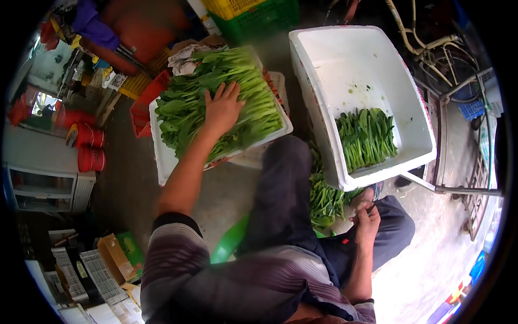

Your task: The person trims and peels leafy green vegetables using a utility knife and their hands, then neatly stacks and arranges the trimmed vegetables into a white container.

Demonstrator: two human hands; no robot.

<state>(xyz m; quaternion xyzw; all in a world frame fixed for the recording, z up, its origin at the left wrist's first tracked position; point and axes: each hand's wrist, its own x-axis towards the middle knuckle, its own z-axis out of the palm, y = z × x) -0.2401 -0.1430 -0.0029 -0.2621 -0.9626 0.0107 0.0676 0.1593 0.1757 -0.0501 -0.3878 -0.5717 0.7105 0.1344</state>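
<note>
My left hand (224, 109) lies with fingers spread on a thick pile of leafy green vegetables (178, 113), whose pale stems point right. The pile fills a white foam tray (167, 162). Over my bent knee, my right hand (367, 222) is closed; a small dark bit shows at its fingertips, too small to name. Ahead of that hand stands a deep white foam box (337, 65), tilted in view, with a neat row of trimmed greens (367, 139) along its near end. Loose leaves (326, 202) lie on the floor beneath the box, beside my foot.
Behind the tray are a red crate (144, 105) and a green crate (264, 24). A bicycle frame (426, 46) leans at the upper right. A metal stand (458, 190) is beside the box. Cardboard boxes (114, 259) lie at the lower left.
</note>
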